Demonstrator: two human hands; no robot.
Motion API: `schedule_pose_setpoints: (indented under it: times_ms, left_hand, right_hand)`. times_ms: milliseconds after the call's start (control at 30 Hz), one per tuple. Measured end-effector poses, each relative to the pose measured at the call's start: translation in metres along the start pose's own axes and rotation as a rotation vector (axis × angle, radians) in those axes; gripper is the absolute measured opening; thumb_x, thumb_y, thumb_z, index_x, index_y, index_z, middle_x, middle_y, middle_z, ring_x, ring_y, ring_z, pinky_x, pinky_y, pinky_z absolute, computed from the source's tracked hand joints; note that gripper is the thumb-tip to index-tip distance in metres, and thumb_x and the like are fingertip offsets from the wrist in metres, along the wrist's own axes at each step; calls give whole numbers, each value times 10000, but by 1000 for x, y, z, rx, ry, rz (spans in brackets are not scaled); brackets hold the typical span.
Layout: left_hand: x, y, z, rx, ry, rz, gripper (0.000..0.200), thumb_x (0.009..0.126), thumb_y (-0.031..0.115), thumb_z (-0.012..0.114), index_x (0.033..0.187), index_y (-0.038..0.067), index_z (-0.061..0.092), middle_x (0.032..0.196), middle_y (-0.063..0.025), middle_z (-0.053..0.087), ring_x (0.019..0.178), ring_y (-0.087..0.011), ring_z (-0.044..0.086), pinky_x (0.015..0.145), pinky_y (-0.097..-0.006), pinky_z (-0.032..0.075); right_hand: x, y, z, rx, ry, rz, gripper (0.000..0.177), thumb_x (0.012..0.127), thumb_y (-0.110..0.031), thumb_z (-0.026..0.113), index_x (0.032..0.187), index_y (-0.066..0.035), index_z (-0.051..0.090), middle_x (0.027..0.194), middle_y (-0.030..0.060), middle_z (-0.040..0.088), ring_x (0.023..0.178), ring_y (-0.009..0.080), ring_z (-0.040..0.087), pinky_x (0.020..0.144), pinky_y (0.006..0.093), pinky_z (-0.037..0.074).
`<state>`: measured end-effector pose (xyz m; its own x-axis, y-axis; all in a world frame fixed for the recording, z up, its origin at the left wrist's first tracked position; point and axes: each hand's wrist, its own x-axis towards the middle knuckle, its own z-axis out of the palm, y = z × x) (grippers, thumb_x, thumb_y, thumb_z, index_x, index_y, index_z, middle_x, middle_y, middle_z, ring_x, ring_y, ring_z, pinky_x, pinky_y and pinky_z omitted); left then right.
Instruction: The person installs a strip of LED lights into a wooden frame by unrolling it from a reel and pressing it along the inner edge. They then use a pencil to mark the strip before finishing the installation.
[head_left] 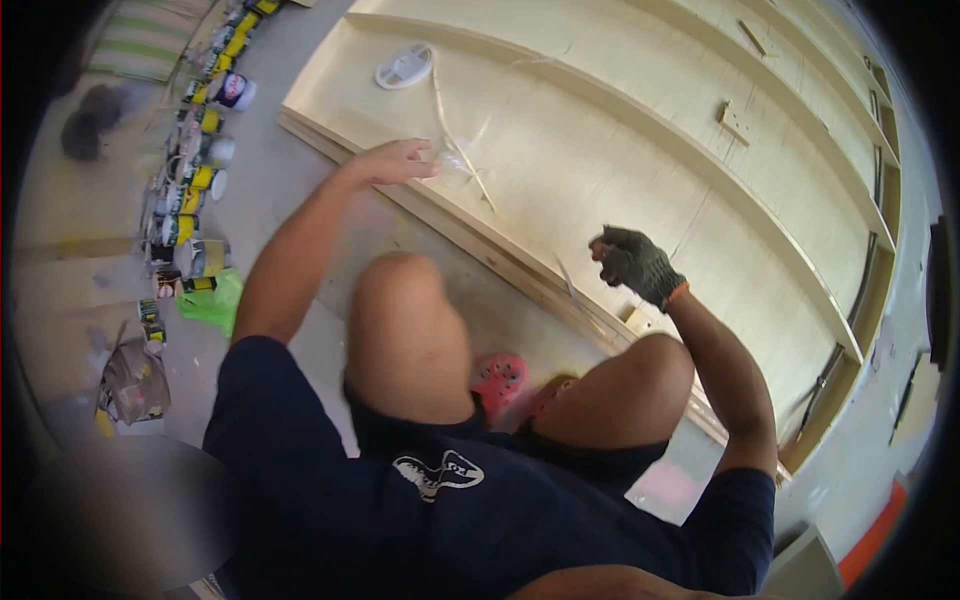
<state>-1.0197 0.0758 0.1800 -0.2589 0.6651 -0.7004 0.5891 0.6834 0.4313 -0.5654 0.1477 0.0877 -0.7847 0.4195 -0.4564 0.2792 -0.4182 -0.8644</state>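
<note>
My bare left hand [398, 162] is over the near edge of a large pale wooden panel [560, 130], its fingers stretched out. Beside its fingertips lies a crumpled piece of clear plastic [458, 165]. A thin pale strip [445, 110] runs from a white spool [404, 67] past the plastic. My right hand [638, 266], in a dark glove with orange trim, is above the panel with its fingers curled together. What they hold, if anything, is too small to name. A narrow strip [568, 280] shows to the left of that hand.
Raised wooden ribs [700, 155] cross the panel. A small wooden block [734, 122] lies farther back. Along the floor at left stands a row of paint cans [203, 180], with a green plastic bag [213, 303] beside them. My knees are between my arms, close to the panel's edge.
</note>
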Motion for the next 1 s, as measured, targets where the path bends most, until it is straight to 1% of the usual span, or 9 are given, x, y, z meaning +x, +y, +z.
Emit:
schedule_pose_setpoints:
  times_ms: [33,167,367,667,700,767,867,933,1000]
  left_hand:
    - [-6,2,-6,344,-76,182,820,884,499,707,1537,118,389,1492,-217,466,1334,-362,489,1091,-452,398]
    - [-37,-10,-15,446,123,305,644,871,362,750,1408,67,550,1305,-227,618,1176,-317,622,976,-374,491]
    - [47,-84,-26,515,112,413,445,873,325,703,1204,31,658,1165,-212,679,1091,-363,651,931,-433,524]
    - [211,-82,65,595,78,897,394,845,419,730,1092,113,699,1028,-137,684,989,-338,671,847,-463,530]
    - [222,-67,51,618,75,970,394,845,419,730,1092,113,699,1028,-137,684,989,-338,671,847,-463,530]
    - [235,-67,18,676,-445,933,343,830,392,751,978,82,741,880,-161,707,852,-334,683,774,-461,526]
    - [246,-88,-64,238,-527,780,251,796,271,789,869,37,735,665,-43,625,614,-134,539,571,-351,435]
    - [257,-119,-152,243,-442,743,282,765,256,819,743,16,675,598,-4,545,574,-90,473,511,-326,395]
    - [298,-179,-244,285,-317,704,363,766,259,843,644,52,571,576,35,481,550,-69,431,487,-284,355]
  right_hand:
    - [4,-5,4,-83,67,66,260,959,-248,608,1053,-13,666,856,36,646,684,111,607,597,267,518]
    - [41,-4,-5,-237,8,262,252,950,-265,596,1045,-44,669,852,18,656,690,104,629,594,270,528]
    - [138,-25,41,-1104,117,71,639,904,-417,610,1377,8,546,1199,239,665,1156,365,636,998,435,484]
    - [288,9,127,-1300,357,70,242,850,-248,617,996,-78,707,1012,186,712,919,377,688,790,475,546]
    - [289,1,129,-1385,293,178,206,858,-199,597,982,-80,710,993,187,714,922,378,689,799,476,542]
    - [275,-23,131,-1298,367,187,216,897,-184,564,1030,-70,690,960,179,719,914,381,692,802,482,540]
    - [277,-42,127,-1265,531,305,225,902,-176,594,1099,-77,637,911,171,708,863,370,688,742,489,535]
    - [271,-28,119,-1337,634,-60,228,887,-174,620,1095,-80,613,831,165,693,796,362,687,687,486,534]
    - [273,-58,134,-1442,486,60,229,872,-165,637,1081,-79,599,767,148,682,723,361,677,646,496,526]
